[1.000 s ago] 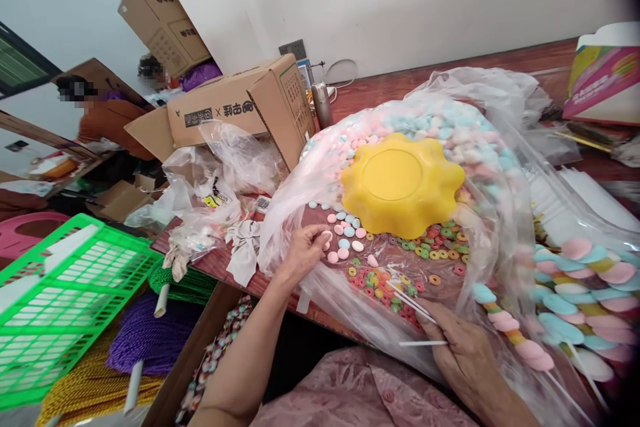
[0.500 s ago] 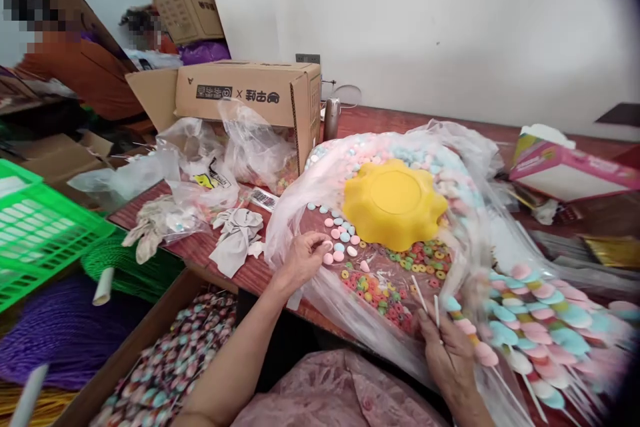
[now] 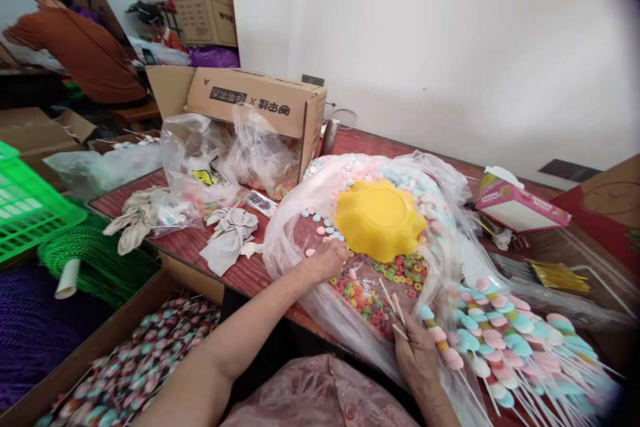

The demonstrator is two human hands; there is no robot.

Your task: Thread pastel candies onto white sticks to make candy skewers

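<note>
My left hand [image 3: 327,259] rests on loose pastel round candies [image 3: 320,227] lying on a clear plastic sheet [image 3: 290,227], fingers curled over some of them. My right hand [image 3: 415,350] pinches thin white sticks [image 3: 393,303] beside a patch of coloured ring candies [image 3: 395,270]. An upturned yellow scalloped bowl [image 3: 379,217] sits on a heap of pastel candies just beyond both hands. Finished candy skewers [image 3: 505,340] lie in a pile to the right of my right hand.
An open cardboard box [image 3: 260,103] and crumpled plastic bags [image 3: 210,160] stand at the back left. A box of wrapped skewers [image 3: 135,360] sits below the table edge. A green crate [image 3: 25,203], a pink carton [image 3: 520,207] and a person in an orange top [image 3: 75,47] are around.
The view swung right and down. My left hand slid forward onto the round candies near the yellow bowl. My right hand raised its sticks more upright.
</note>
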